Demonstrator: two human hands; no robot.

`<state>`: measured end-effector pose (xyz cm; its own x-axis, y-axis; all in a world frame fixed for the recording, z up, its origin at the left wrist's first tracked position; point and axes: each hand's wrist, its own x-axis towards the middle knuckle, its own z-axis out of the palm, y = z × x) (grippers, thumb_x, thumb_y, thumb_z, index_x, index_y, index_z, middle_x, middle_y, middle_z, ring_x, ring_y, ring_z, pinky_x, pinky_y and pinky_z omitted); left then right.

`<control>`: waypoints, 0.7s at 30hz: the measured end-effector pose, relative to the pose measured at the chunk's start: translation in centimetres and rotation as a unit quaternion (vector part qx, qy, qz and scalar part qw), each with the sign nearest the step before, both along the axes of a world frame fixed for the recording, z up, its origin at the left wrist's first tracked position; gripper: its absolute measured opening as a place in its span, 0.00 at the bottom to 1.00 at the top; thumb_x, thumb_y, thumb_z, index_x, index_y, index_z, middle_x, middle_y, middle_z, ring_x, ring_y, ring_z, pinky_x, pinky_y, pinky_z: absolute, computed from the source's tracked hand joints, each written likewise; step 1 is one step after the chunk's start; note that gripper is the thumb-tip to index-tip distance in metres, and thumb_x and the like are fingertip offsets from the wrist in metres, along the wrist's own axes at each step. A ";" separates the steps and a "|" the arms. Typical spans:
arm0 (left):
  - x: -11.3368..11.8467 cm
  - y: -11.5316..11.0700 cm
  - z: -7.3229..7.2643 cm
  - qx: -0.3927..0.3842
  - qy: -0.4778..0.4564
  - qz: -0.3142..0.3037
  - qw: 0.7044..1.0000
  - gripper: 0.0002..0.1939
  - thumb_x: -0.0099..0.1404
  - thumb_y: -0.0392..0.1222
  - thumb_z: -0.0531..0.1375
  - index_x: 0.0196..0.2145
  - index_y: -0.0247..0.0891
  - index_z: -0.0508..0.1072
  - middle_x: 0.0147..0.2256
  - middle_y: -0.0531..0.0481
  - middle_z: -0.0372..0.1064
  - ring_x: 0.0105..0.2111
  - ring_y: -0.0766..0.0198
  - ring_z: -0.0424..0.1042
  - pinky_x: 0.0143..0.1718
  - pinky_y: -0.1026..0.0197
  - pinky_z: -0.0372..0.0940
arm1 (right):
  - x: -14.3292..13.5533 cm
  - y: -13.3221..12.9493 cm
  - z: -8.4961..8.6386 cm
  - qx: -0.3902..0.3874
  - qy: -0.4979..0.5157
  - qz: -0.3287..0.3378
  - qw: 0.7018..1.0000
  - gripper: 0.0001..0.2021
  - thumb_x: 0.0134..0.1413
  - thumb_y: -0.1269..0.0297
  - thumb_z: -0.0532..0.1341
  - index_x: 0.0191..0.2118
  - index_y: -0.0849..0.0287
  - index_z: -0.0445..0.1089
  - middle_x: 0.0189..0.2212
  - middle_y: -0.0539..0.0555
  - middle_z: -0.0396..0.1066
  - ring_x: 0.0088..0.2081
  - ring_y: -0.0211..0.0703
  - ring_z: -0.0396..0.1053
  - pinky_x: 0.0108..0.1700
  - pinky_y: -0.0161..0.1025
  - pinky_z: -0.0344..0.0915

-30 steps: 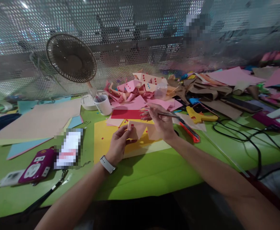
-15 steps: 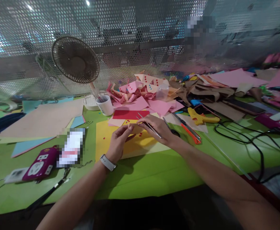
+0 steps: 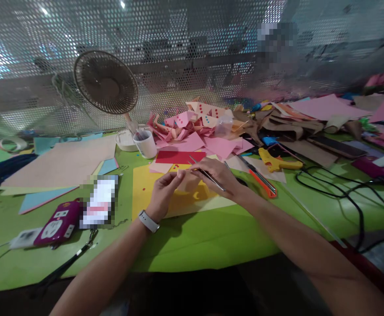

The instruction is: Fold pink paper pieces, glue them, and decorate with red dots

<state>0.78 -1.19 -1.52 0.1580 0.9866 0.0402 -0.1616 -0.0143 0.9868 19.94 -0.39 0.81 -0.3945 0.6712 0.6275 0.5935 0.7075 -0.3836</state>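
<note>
My left hand (image 3: 161, 195), with a white band on its wrist, is closed on the edge of a small pale paper piece (image 3: 186, 181). My right hand (image 3: 218, 174) has slim metal tweezers (image 3: 215, 181) lying across it, held under the fingers with the tips pointing up and left. The right fingertips meet the other end of the paper piece. Beneath both hands lies a yellow sheet (image 3: 140, 198). Tiny red paper bits (image 3: 176, 166) are scattered on it. Just behind is a red paper strip (image 3: 180, 157).
A fan (image 3: 106, 83) and a white cup (image 3: 145, 145) stand back left, before folded pink papers (image 3: 192, 142). An orange cutter (image 3: 263, 183), a yellow glue gun (image 3: 277, 160) and black cables (image 3: 339, 195) lie right. A phone (image 3: 99, 202) and a purple power bank (image 3: 59, 223) lie left.
The pale paper piece between my hands has tilted, so more of its face shows and it covers some of the red bits. My hands hold nearly the same place.
</note>
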 end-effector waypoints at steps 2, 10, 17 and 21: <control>0.0 0.0 0.1 -0.010 -0.018 -0.012 1.000 0.19 0.55 0.55 0.68 0.38 0.38 0.79 0.33 0.50 0.75 0.31 0.67 0.71 0.34 0.65 0.65 | 0.1 0.0 0.1 -0.020 0.015 -0.006 1.000 0.14 0.66 0.56 0.54 0.43 0.54 0.75 0.34 0.54 0.76 0.36 0.44 0.72 0.40 0.40 0.65; 0.1 -0.1 0.7 -0.072 -0.063 -0.018 0.995 0.24 0.48 0.48 0.73 0.42 0.39 0.75 0.30 0.54 0.72 0.28 0.69 0.69 0.31 0.64 0.69 | 1.1 -0.9 1.9 0.024 0.179 -0.078 0.980 0.16 0.61 0.50 0.58 0.47 0.49 0.75 0.40 0.54 0.76 0.43 0.49 0.72 0.49 0.48 0.67; 0.0 -0.1 0.6 -0.074 -0.075 -0.016 0.994 0.24 0.50 0.48 0.72 0.43 0.38 0.73 0.30 0.54 0.70 0.30 0.69 0.69 0.34 0.62 0.72 | 0.2 -2.1 2.7 -0.216 0.354 0.001 0.910 0.12 0.55 0.54 0.62 0.38 0.56 0.75 0.26 0.50 0.75 0.23 0.37 0.69 0.28 0.37 0.68; -0.1 0.0 0.4 -0.064 -0.077 -0.018 0.995 0.23 0.52 0.49 0.71 0.44 0.38 0.73 0.32 0.52 0.72 0.30 0.68 0.71 0.32 0.65 0.70 | -0.2 -1.9 2.3 -0.259 0.360 0.028 0.896 0.16 0.56 0.51 0.60 0.28 0.58 0.74 0.24 0.52 0.75 0.24 0.37 0.70 0.28 0.35 0.67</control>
<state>0.68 -1.20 -1.17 0.1945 0.9791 -0.0593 -0.3091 0.1185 0.9436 19.78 -2.25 3.08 -0.0546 0.9381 0.3420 0.0287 0.3439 -0.9386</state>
